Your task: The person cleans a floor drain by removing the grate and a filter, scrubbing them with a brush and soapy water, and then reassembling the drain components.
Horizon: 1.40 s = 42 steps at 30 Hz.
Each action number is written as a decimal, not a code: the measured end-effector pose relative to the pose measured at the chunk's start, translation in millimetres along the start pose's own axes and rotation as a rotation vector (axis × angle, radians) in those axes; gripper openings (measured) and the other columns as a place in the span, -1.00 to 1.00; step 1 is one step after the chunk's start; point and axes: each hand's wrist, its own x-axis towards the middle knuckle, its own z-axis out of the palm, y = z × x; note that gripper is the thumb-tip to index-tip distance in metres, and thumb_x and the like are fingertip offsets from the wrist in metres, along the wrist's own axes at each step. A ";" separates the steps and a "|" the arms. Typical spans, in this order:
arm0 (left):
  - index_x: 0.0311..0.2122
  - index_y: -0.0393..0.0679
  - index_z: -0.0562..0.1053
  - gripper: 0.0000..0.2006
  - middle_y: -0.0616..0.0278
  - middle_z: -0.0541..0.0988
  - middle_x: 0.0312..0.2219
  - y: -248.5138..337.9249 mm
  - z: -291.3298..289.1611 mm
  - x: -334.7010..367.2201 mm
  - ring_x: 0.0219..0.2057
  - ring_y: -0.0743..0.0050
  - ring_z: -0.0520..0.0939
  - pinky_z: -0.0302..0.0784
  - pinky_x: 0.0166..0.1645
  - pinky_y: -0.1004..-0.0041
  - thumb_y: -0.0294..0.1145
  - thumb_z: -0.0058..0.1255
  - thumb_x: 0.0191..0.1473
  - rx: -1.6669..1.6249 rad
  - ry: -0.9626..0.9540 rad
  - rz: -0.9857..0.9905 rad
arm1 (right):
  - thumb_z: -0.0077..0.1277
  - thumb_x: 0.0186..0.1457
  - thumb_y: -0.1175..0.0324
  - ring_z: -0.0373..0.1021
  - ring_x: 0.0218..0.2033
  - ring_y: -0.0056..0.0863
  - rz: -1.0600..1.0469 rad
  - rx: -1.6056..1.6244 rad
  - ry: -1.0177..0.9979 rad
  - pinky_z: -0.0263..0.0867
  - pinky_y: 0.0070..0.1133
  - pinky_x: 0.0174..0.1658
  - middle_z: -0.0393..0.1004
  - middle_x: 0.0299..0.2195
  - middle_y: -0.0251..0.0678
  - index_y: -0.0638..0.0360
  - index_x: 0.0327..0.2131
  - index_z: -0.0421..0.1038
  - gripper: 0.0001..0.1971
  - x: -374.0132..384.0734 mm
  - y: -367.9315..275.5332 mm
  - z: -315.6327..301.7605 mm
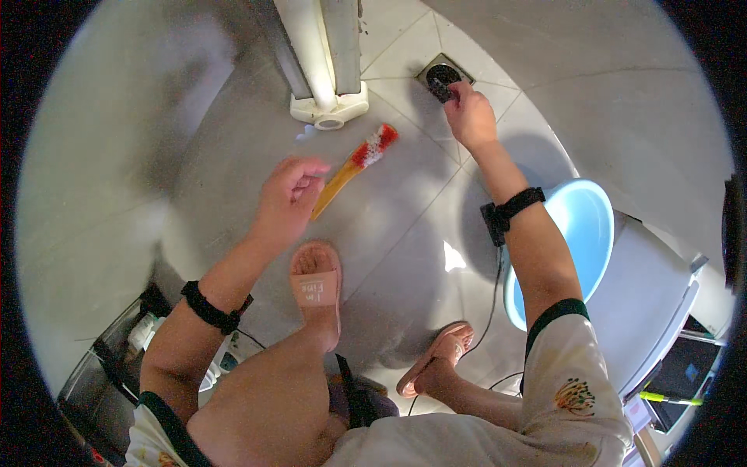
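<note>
My right hand [471, 117] reaches down to a square floor drain [424, 76] with a dark round centre. Its fingertips are pinched together at the drain's near edge, and what they hold, if anything, is hidden. My left hand [292, 196] hovers over the grey tiles with its fingers curled in and nothing seen in them. Just to its right a scrubbing brush [336, 189] lies on the floor, its yellow-brown handle pointing toward me. The brush's head has red bristles with whitish ones between them.
A light blue basin [599, 233] stands right of my right forearm, beside a grey-white panel [642, 292]. Ahead, a white pipe [313, 54] meets the floor in a white base [330, 107]. A dark cable [498, 288] hangs from my right wrist strap. Pink slippers [317, 284] are on my feet.
</note>
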 end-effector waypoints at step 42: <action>-0.17 -0.20 0.40 -0.83 0.17 0.40 -0.13 -6.8 -9.8 -7.2 -0.16 0.40 0.50 0.44 -0.05 0.46 -0.54 -0.07 0.08 0.077 -0.035 -0.048 | -0.17 0.18 0.24 0.40 -0.33 -0.43 0.591 0.946 0.155 0.34 -0.52 -0.29 0.42 -0.36 -0.27 0.25 -0.29 0.38 -0.74 35.6 57.4 62.4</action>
